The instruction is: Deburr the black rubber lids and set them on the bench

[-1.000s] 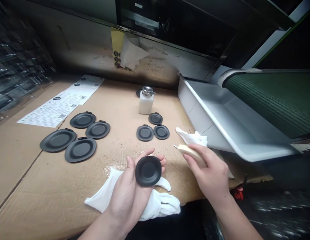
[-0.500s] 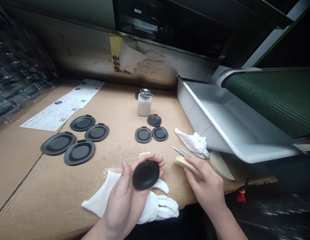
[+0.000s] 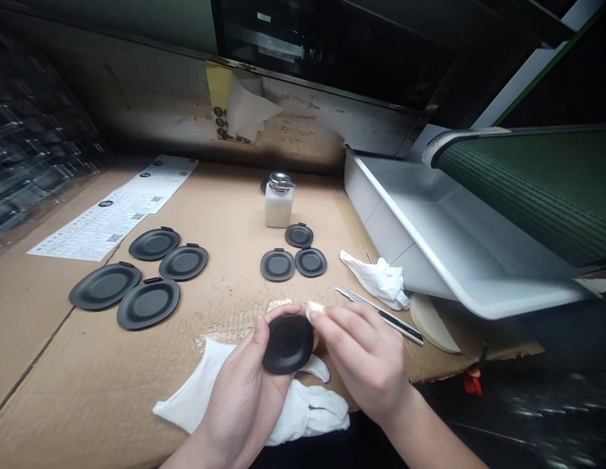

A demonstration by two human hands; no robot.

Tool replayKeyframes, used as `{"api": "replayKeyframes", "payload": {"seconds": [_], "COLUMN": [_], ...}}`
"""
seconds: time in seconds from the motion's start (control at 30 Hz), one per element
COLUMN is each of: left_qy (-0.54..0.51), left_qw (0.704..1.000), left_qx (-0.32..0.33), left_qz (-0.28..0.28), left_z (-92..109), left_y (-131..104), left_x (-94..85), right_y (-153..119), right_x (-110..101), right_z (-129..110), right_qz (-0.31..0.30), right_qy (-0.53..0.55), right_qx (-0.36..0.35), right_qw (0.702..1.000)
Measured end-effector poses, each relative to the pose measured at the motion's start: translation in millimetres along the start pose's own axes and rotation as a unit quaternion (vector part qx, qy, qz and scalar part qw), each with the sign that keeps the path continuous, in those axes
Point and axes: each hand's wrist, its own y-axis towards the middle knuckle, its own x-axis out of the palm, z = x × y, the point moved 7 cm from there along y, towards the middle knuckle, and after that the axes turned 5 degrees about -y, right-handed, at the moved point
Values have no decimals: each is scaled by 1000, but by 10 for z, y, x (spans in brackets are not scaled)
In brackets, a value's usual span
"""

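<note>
A black, rounded, dish-shaped lid (image 3: pixel 288 344) rests in my left hand (image 3: pixel 248 384), thumb along its left edge and fingers behind it. My right hand (image 3: pixel 368 355) pinches a cream-coloured sponge pad (image 3: pixel 314 308), mostly hidden by the fingers, at the lid's upper right edge. Whether the pad presses on the lid, I cannot tell. Beneath my hands lies a white glove (image 3: pixel 312 407). Beyond the right hand are a utility knife (image 3: pixel 381 312), a crumpled white glove (image 3: pixel 375 280) and a cream semicircular pad (image 3: pixel 432 324).
Several black lids (image 3: pixel 149 303) lie at left, and three more (image 3: pixel 278 265) near a pump bottle (image 3: pixel 278 203). Printed sheets (image 3: pixel 92 228) are at back left. A grey-white tray (image 3: pixel 405 215) stands at right beside a green conveyor belt (image 3: pixel 532 189). Cardboard (image 3: pixel 224 228) covers the table.
My right hand has moved left with the sponge pad, from above the knife to the lid's edge. The knife's handle is now uncovered. My left hand still holds the lid in nearly the same place.
</note>
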Motion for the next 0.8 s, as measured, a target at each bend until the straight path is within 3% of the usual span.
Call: {"api": "replayKeyframes", "payload": {"seconds": [0.17,0.3,0.4,0.6,0.8], "left_qy": [-37,-56,-63,-44,-11], "left_qw": [999,997,997,998,999], "left_qx": [-30,-41,-45,-51,-14], "left_qz": [22,27,30,18,-36], "left_z": [-7,-5,-11,-37,-24], "left_y": [-8,-3,0,-29,-60], "left_x": [-26,-34,-35,-8,101], "right_y": [-79,-257,-285,-2,349], "right_x": [-69,40,118,94,236], "right_z": [299,405,389,240,53], "right_qz": [30,-51,-124,-82,-108], "right_qy": [-49,-128,-79,44,87], "right_qx": [66,98,103,117,75], "right_qw": [996,986,984,989,987]}}
